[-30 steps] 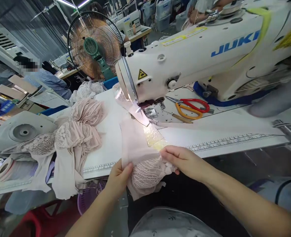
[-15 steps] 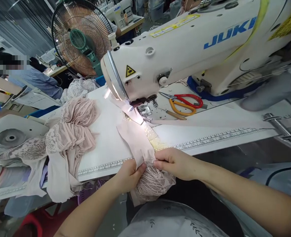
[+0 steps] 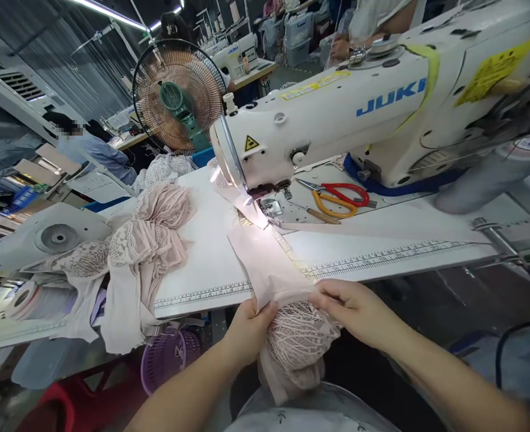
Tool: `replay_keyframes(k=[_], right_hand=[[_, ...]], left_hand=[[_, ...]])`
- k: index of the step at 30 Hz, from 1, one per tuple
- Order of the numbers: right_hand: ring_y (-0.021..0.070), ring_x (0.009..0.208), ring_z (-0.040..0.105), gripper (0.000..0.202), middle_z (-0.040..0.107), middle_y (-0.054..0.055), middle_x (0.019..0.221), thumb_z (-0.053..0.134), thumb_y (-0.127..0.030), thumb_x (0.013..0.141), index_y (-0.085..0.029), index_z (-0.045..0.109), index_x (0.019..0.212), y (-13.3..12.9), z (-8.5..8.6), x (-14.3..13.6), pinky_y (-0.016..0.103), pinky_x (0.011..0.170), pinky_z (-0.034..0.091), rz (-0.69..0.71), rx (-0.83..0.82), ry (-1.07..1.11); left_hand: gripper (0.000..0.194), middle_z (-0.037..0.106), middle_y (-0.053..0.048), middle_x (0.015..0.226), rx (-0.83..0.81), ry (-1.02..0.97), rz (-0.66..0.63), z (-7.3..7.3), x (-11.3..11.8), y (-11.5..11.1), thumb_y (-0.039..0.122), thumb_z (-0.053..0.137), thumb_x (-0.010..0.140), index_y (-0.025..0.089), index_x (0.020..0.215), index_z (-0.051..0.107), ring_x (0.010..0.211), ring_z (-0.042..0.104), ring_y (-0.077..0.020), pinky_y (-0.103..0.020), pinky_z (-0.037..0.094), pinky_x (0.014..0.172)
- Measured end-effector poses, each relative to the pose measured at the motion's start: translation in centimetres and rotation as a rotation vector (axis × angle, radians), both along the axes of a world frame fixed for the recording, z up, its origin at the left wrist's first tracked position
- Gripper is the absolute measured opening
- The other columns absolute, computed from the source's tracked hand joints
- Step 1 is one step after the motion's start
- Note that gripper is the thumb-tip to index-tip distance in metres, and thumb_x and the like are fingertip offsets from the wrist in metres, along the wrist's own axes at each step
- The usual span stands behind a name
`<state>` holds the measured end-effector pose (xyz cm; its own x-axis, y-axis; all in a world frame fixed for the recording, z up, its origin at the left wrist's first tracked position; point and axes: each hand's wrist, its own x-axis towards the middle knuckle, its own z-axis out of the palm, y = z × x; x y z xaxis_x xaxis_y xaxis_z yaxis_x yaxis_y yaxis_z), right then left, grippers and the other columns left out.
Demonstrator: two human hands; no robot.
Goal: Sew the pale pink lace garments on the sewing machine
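A pale pink lace bra (image 3: 276,273) stretches from the sewing machine's needle area down over the table's front edge. Its lace cup (image 3: 298,336) hangs below the edge, between my hands. My left hand (image 3: 249,330) pinches the fabric's left side, thumb on top. At the right edge of the fabric, my right hand (image 3: 348,309) grips with thumb and fingers closed. The far end of the cloth lies under the head of the white sewing machine (image 3: 265,144), whose lamp lights it. The presser foot and needle are mostly hidden.
Red-handled scissors (image 3: 348,193), an orange-handled pair (image 3: 334,205) and a wooden-handled tool (image 3: 323,216) lie right of the needle. Piled lace bras (image 3: 150,240) rest at the left, some overhanging the edge. A fan (image 3: 179,96) stands behind; a purple basket (image 3: 170,360) is below. Other people sit farther off.
My hands have moved apart, spreading the fabric wider and flatter between them. The camera view has shifted, bringing more of the room and the purple basket into sight.
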<state>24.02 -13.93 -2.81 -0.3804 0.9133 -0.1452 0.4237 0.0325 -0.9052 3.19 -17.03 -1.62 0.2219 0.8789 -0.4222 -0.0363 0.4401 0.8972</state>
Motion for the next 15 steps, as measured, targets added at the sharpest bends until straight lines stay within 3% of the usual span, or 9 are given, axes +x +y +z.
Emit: replay_keyframes(k=[2,4,6,8,10,12,15], right_hand=[[0.0173,0.063,0.051,0.043,0.054,0.002,0.065,0.045,-0.061,0.078,-0.02,0.056,0.069,-1.3,-1.0,0.8,0.028,0.058,0.041,-0.073,-0.084,0.157],[0.0253,0.084,0.059,0.069,0.063,0.009,0.088,0.036,-0.08,0.069,-0.021,0.062,0.094,-2.6,-2.5,1.3,0.034,0.069,0.048,-0.068,-0.177,0.43],[0.034,0.105,0.056,0.104,0.064,0.013,0.105,0.026,-0.095,0.046,-0.021,0.059,0.112,-3.7,-4.0,1.3,0.041,0.081,0.047,0.059,-0.248,0.627],[0.0369,0.111,0.054,0.111,0.065,0.015,0.108,0.041,-0.094,0.037,-0.019,0.058,0.117,-4.7,-5.1,1.0,0.044,0.088,0.045,0.185,-0.279,0.599],[0.0368,0.111,0.054,0.098,0.067,0.016,0.105,0.052,-0.086,0.045,-0.018,0.062,0.114,-5.4,-5.5,0.7,0.046,0.093,0.041,0.175,-0.32,0.489],[0.0352,0.107,0.057,0.078,0.07,0.015,0.097,0.05,-0.078,0.061,-0.018,0.066,0.109,-5.9,-5.6,0.8,0.047,0.096,0.04,0.101,-0.394,0.336],[0.0337,0.104,0.058,0.055,0.071,0.01,0.091,0.049,-0.067,0.072,-0.029,0.067,0.107,-6.6,-5.5,1.7,0.046,0.093,0.045,0.095,-0.394,0.161]], left_hand=[[0.046,0.07,-0.012,0.09,-0.133,-0.186,0.116,0.0,0.9,-0.1,0.045,0.074,0.065,0.01,0.094,0.067,0.092,0.062,-0.0282,-0.039,0.045,0.088],[0.044,0.07,-0.012,0.085,-0.242,-0.361,0.228,0.1,1.8,0.1,0.038,0.077,0.061,0.01,0.093,0.066,0.091,0.063,-0.0285,-0.04,0.046,0.086],[0.042,0.07,-0.011,0.085,-0.321,-0.493,0.296,0.1,2.5,0.5,0.032,0.077,0.061,0.01,0.095,0.066,0.091,0.063,-0.0282,-0.04,0.047,0.086],[0.04,0.069,-0.012,0.086,-0.362,-0.538,0.305,0.0,2.9,0.7,0.029,0.077,0.061,0.009,0.094,0.066,0.09,0.064,-0.0277,-0.04,0.047,0.086],[0.038,0.069,-0.012,0.084,-0.346,-0.494,0.248,0.1,2.7,0.9,0.03,0.077,0.061,0.009,0.091,0.067,0.087,0.064,-0.0271,-0.039,0.046,0.085],[0.039,0.069,-0.011,0.081,-0.297,-0.389,0.155,0.6,2.1,1.5,0.032,0.08,0.058,0.01,0.088,0.067,0.082,0.064,-0.025,-0.037,0.047,0.081],[0.042,0.068,-0.008,0.076,-0.185,-0.242,0.029,1.9,0.7,3.9,0.035,0.083,0.051,0.011,0.083,0.068,0.073,0.063,-0.0206,-0.034,0.046,0.075]])
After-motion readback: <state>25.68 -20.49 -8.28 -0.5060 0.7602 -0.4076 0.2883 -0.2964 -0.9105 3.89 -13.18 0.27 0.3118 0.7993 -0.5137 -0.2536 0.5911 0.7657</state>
